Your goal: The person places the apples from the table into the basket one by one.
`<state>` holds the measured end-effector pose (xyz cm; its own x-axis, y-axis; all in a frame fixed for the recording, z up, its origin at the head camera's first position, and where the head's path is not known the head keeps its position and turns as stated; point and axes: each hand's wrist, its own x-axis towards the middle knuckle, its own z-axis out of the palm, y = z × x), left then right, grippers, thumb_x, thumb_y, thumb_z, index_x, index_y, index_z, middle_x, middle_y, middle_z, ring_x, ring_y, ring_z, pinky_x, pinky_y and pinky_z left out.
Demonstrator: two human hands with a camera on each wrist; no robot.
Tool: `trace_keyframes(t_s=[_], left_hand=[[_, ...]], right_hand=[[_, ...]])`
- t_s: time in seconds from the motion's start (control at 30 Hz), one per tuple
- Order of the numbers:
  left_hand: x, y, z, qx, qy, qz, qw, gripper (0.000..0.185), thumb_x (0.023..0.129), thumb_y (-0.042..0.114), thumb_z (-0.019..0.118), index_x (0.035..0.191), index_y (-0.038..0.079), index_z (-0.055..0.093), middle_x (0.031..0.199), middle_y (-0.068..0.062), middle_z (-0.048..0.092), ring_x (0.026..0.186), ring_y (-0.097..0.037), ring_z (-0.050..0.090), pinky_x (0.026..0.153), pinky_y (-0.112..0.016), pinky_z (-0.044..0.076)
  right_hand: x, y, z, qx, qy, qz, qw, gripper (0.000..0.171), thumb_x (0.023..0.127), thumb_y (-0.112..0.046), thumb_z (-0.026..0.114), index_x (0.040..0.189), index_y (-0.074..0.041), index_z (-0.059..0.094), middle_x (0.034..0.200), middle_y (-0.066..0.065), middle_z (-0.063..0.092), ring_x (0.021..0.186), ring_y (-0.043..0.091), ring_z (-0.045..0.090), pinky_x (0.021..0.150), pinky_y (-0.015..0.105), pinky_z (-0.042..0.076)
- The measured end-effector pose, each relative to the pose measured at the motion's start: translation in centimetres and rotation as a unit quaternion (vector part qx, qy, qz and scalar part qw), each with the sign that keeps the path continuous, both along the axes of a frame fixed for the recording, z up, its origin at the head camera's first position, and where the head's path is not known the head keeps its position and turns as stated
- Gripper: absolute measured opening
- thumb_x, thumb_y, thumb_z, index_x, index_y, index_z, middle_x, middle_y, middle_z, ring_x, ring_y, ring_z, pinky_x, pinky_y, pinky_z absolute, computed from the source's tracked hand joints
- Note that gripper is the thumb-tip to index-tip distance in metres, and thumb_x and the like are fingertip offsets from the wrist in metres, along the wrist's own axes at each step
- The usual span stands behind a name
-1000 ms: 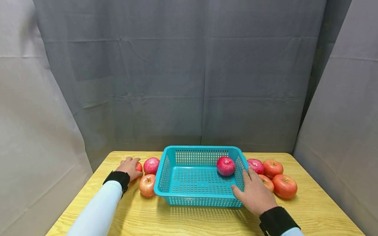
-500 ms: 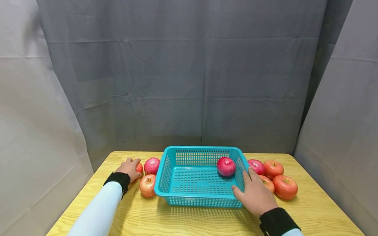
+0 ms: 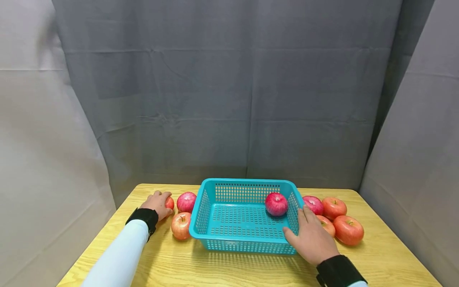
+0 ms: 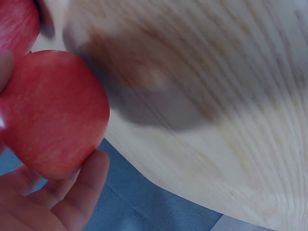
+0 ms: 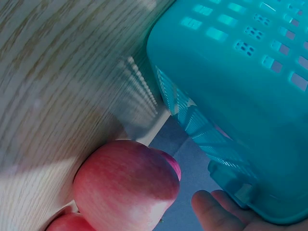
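Observation:
On the left of the table, my left hand grips a red apple, its fingertips curled under the fruit in the left wrist view. Two more apples lie beside it, a pink-red one and a paler one against the basket's left side. The turquoise plastic basket stands mid-table with one dark pink apple inside, near its right wall. My right hand holds the basket's right rim, thumb over the inside and fingers along the outside.
Right of the basket sit several apples, among them a large red one, an orange-red one and a pink one. The wooden table ends at a grey curtain behind, with pale cloth on both sides.
The head view shifts slightly, so the basket and apples appear a little further right. Both hands keep the same hold.

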<state>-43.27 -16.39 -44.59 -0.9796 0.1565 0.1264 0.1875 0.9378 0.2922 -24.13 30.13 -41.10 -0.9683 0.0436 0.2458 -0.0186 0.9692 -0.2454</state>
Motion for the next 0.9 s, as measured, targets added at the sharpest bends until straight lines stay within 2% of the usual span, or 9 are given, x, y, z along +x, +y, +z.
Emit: trace_keyframes(t_s=[0.37, 0.9], left_hand=[[0.0, 0.2, 1.7, -0.004, 0.023, -0.017, 0.9996, 0.064, 0.084, 0.025, 0.079, 0.141, 0.008, 0.056, 0.129, -0.028, 0.053, 0.111, -0.047, 0.054, 0.091, -0.064, 0.048], [0.2, 2.5, 5.7, -0.019, 0.038, -0.04, 0.9983, 0.064, 0.083, 0.028, 0.082, 0.139, 0.012, 0.058, 0.126, -0.023, 0.054, 0.105, -0.042, 0.054, 0.084, -0.057, 0.054]], right_hand=[[-0.1, 0.2, -0.2, -0.002, -0.012, 0.001, 1.0, 0.103, 0.094, -0.071, 0.049, 0.147, 0.016, 0.037, 0.156, 0.037, 0.026, 0.142, 0.052, 0.028, 0.105, 0.068, 0.035], [-0.2, 0.2, 0.1, 0.003, -0.012, 0.004, 1.0, 0.1, 0.094, -0.067, 0.052, 0.146, 0.017, 0.037, 0.155, 0.038, 0.026, 0.14, 0.053, 0.029, 0.102, 0.069, 0.037]])
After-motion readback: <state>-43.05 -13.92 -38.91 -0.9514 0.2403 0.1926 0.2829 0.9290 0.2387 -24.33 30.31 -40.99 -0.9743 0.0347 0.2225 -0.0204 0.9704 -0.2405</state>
